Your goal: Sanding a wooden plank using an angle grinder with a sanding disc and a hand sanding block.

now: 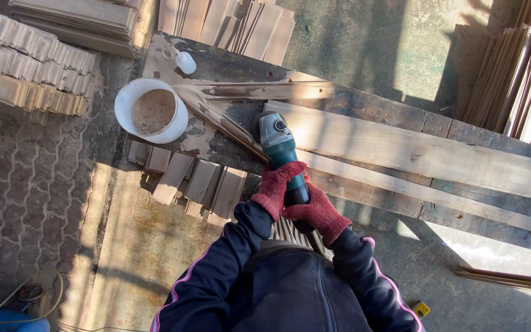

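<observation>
1. Closest in, dark sleeves with pink piping lead down to 2 hands in red knit gloves, pressed side by side.
2. The left hand (275, 189) is wrapped tight around the body of a teal-green angle grinder (281, 157), fingers curled over its top.
3. The right hand (316, 212) is clamped on the rear of the same tool, just behind the left, the 2 gloves touching.
4. The grinder points away from the person, its grey head sitting at the near end of a long pale plank (425, 154) on the workbench (376, 110); whether the disc touches the wood, I cannot tell.
5. Just left of the head, a thin curved strip of wood (228, 126) runs diagonally across the bench.
6. Below the bench edge, short wooden slats (192, 181) lie fanned out over the ground.
7. Further on, a white bucket (150, 110) holding sawdust sits at the bench's left end.
8. Beyond it, a small white bottle (185, 63) lies on the stained top.
9. Far left, stacked small wood blocks (19, 67); far right, boards (523, 86) leaning in sunlight.
</observation>
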